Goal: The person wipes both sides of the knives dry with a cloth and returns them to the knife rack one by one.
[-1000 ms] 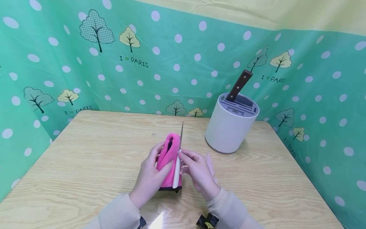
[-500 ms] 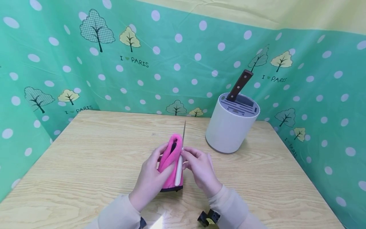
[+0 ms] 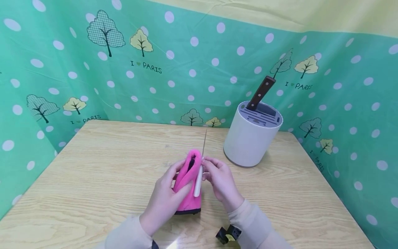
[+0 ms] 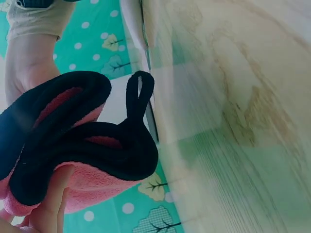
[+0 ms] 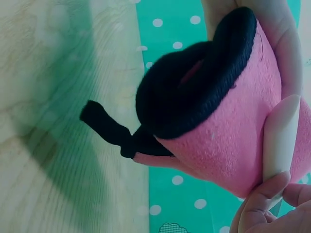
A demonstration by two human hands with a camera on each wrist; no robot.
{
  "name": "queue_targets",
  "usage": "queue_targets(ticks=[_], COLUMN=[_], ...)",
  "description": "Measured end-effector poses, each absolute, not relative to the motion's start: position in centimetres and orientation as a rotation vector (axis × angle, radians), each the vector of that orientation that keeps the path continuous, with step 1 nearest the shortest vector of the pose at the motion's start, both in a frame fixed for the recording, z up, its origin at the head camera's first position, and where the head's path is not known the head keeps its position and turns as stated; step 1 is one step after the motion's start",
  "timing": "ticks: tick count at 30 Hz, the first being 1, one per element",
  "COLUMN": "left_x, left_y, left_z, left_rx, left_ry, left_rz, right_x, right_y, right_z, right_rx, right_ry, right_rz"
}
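Note:
My left hand [image 3: 169,192] holds a folded pink cloth [image 3: 186,203] with black edging. A black hanging loop [image 4: 141,94] sticks out from its edge in the left wrist view. Beside the cloth, my right hand [image 3: 220,178] pinches a knife [image 3: 198,181] at the front of its white handle. The thin blade points away from me, and the far part of it extends past the cloth. In the right wrist view the white handle [image 5: 281,138] lies against the pink fabric, with finger and thumb pinching it low in the picture.
A white round knife block [image 3: 248,141] stands at the back right of the wooden table [image 3: 102,173]. A brown-handled knife [image 3: 261,92] leans up out of it. Behind hangs a green dotted curtain [image 3: 174,90]. A white handle [image 4: 132,22] lies along the table in the left wrist view.
The knife and my right hand have shifted right and slightly away from me. The cloth has moved a little right with my left hand. The pale object beside my right hand is now out of sight.

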State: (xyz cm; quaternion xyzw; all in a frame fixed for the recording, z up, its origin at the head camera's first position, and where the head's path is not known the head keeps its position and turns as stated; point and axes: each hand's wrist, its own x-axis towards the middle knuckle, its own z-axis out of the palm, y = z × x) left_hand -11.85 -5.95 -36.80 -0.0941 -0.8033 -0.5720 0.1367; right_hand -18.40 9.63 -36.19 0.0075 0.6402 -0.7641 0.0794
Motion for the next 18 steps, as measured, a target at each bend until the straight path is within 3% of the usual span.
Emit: queue_targets(ticks=[18], left_x=[-10.4], left_y=[-5.3], left_z=[-36.8], left_rx=[-0.302], left_ry=[-2.316], left_rz=[-1.717], right_x=[-19.5], right_y=[10.6], right_z=[-35.5], right_rx=[0.131], right_ry=[1.899], right_rz=[-2.342])
